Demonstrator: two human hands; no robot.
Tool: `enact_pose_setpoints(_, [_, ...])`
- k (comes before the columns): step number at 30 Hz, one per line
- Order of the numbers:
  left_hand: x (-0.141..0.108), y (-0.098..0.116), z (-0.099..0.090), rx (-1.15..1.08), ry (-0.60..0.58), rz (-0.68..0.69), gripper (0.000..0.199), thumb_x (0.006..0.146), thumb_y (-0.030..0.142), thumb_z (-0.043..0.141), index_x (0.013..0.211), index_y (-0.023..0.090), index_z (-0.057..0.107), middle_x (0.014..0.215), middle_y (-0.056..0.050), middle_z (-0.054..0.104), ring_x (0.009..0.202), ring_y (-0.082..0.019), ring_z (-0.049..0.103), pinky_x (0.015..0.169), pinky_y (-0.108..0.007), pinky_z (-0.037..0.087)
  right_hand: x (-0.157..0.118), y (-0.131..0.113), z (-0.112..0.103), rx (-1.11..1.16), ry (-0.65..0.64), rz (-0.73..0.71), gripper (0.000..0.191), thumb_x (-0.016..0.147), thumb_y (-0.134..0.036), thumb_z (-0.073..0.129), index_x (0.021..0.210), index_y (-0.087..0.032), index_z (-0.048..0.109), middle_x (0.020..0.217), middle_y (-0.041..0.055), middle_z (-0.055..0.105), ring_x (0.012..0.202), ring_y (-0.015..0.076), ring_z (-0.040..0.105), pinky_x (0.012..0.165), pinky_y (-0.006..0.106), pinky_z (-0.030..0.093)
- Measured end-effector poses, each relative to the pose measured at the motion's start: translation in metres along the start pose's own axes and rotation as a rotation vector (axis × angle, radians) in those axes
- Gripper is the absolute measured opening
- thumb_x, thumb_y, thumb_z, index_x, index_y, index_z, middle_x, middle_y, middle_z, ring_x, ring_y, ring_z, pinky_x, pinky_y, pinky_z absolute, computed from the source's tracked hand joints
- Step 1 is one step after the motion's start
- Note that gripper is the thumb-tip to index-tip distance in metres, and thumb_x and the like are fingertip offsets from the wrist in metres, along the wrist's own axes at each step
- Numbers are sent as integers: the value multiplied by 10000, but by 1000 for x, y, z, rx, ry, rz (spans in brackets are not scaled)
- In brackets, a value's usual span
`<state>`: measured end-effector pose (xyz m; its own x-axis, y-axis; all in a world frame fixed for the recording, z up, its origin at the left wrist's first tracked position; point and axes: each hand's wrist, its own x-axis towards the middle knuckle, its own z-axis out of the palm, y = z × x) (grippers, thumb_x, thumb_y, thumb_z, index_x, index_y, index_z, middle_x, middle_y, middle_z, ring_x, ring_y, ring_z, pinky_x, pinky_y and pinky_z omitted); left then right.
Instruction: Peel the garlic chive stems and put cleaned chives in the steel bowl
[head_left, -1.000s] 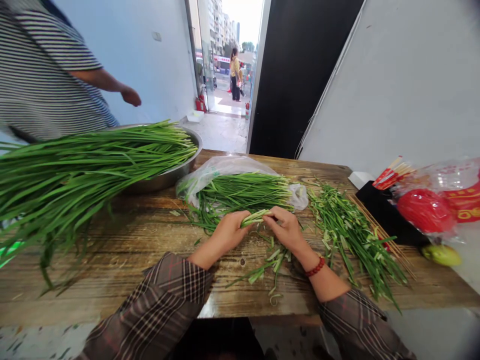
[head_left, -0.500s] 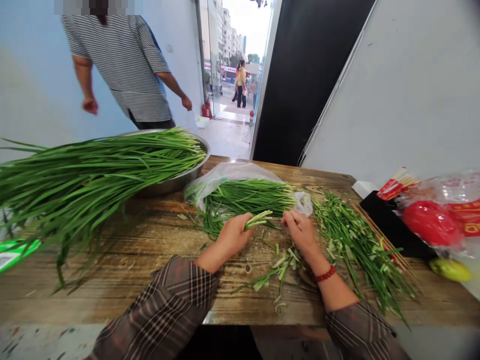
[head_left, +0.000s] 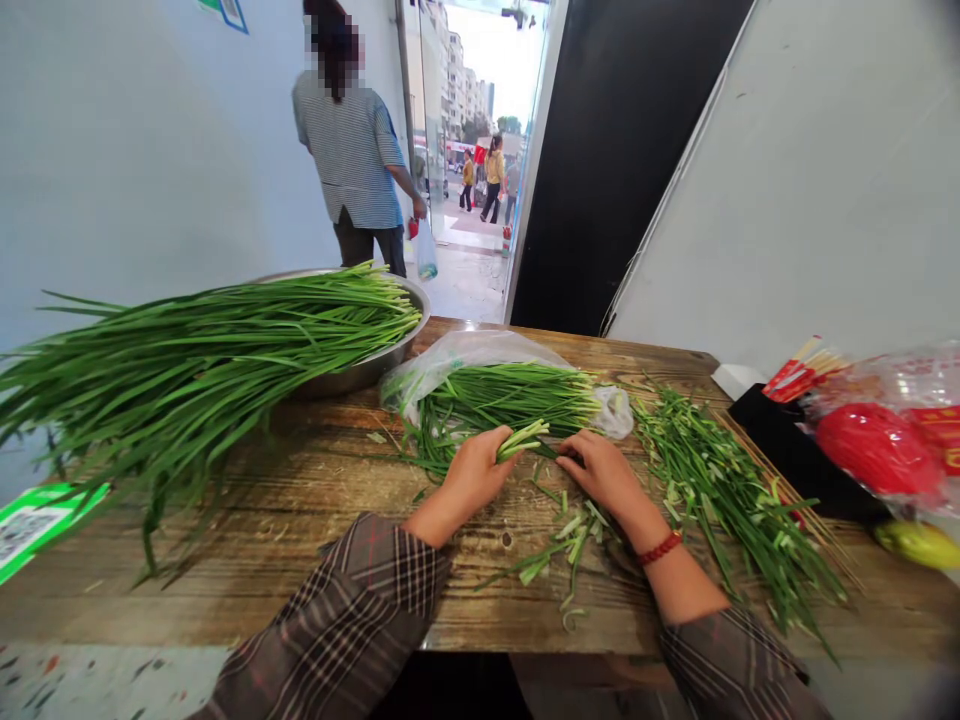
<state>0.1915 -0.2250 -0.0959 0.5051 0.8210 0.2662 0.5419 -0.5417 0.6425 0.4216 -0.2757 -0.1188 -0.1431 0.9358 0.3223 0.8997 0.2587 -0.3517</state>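
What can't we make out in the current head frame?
All head view:
- Lower part of the held stalks: hidden inside the left hand.
- Whether the right hand pinches a leaf: too small and blurred at the fingertips.
- Inside of the metal bowl: covered by long green leaves.
- Green-bordered card: cut off by the left edge.

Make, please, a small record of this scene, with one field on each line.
Left hand: holds a small bundle of green stalks, pale ends toward the right
Right hand: beside those ends; its grip is unclear
Table: brown wood
Table, left: metal bowl with long greens
Table, middle: plastic bag with more greens; scraps nearer the wearer
Table, right: loose green pile, black box
Background: person in striped shirt near doorway
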Motion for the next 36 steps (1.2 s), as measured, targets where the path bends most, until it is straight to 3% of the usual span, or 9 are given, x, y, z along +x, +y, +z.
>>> enact_pose_setpoints(6, [2, -4, 2, -13, 14, 22, 169, 892, 273, 527, 756, 178, 557, 704, 12, 587, 660, -144, 514, 620, -241, 331, 2, 2, 3, 162, 86, 24, 107, 899, -250, 552, 886, -188, 638, 844, 46, 652, 783, 175, 586, 716, 298, 440])
enact_pose_setpoints(13, [3, -3, 1, -8, 61, 28, 205, 897, 269, 509, 713, 180, 513, 705, 9, 566, 673, -142, 504, 631, -244, 344, 6, -4, -5, 523, 279, 179, 273, 881, -412, 567, 778, -174, 655, 696, 14, 642, 646, 145, 556, 619, 264, 421])
enact_pose_setpoints(19, [2, 3, -6, -92, 282, 146, 205, 946, 285, 449, 820, 181, 575, 865, -44, 632, 843, -166, 563, 788, -278, 434, 6, -17, -9, 650, 185, 141, 324, 896, -428, 544, 691, -187, 609, 635, 1, 617, 615, 136, 550, 603, 255, 424])
enact_pose_setpoints(21, [2, 5, -8, -83, 302, 205, 196, 950, 293, 460, 892, 180, 609, 958, -68, 666, 930, -180, 575, 863, -301, 434, 6, -20, -8, 643, 160, 120, 317, 903, -414, 533, 698, -187, 618, 649, 4, 629, 628, 138, 562, 619, 259, 429])
enact_pose_setpoints(24, [1, 6, -10, -13, 257, 243, 197, 939, 301, 492, 951, 187, 651, 1031, -77, 699, 1002, -203, 582, 921, -334, 416, 6, -23, -8, 592, 160, 88, 300, 904, -396, 527, 714, -190, 634, 668, 4, 642, 644, 138, 567, 633, 261, 422])
enact_pose_setpoints(29, [4, 5, -8, 81, 213, 152, 234, 922, 320, 502, 948, 187, 693, 977, -69, 727, 969, -223, 603, 890, -350, 400, 9, -26, -13, 562, 172, 57, 298, 901, -384, 522, 695, -194, 624, 649, -9, 632, 630, 124, 555, 632, 249, 406])
enact_pose_setpoints(34, [4, 7, -3, -32, -131, 137, 230, 901, 310, 479, 819, 171, 642, 822, -25, 688, 762, -161, 590, 720, -262, 419, 9, -30, -13, 591, 218, 100, 335, 910, -388, 504, 657, -191, 600, 613, -13, 609, 598, 116, 529, 616, 249, 385])
enact_pose_setpoints(36, [4, 10, -3, -42, -165, 126, 251, 893, 324, 477, 725, 174, 587, 730, -1, 638, 704, -143, 553, 670, -243, 401, 9, -29, -11, 629, 235, 142, 365, 906, -431, 510, 645, -189, 594, 609, -9, 606, 592, 116, 523, 609, 251, 385])
